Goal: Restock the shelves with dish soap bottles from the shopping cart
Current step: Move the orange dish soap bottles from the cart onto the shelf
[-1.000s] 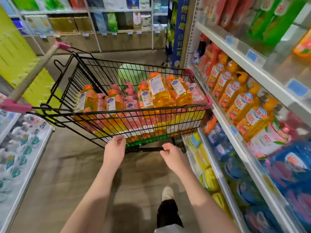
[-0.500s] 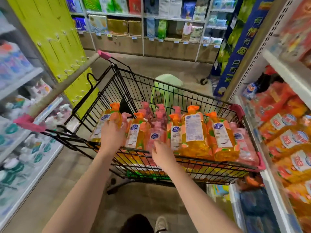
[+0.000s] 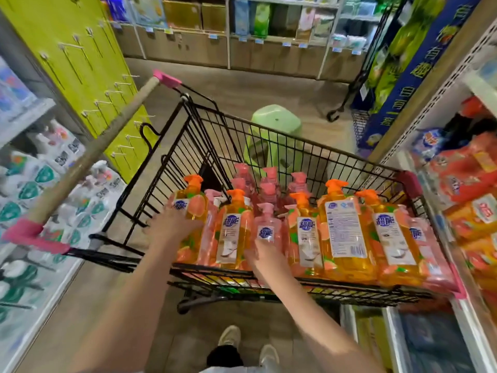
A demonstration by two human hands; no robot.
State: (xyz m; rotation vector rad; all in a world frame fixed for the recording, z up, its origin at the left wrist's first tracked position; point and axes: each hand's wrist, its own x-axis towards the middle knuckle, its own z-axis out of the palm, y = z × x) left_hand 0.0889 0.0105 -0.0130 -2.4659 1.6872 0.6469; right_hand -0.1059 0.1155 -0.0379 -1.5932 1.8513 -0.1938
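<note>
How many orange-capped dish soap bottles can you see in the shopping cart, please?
5, across the near row: far-left bottle, second, third, fourth, fifth; others may be hidden below.

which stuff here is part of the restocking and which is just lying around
Job: cart; orange bottles; pink bottles; right shelf; left hand on an orange bottle; right hand by a pink bottle.
Just around: green stool; pegboard; left shelf sprays; far shelves.
</note>
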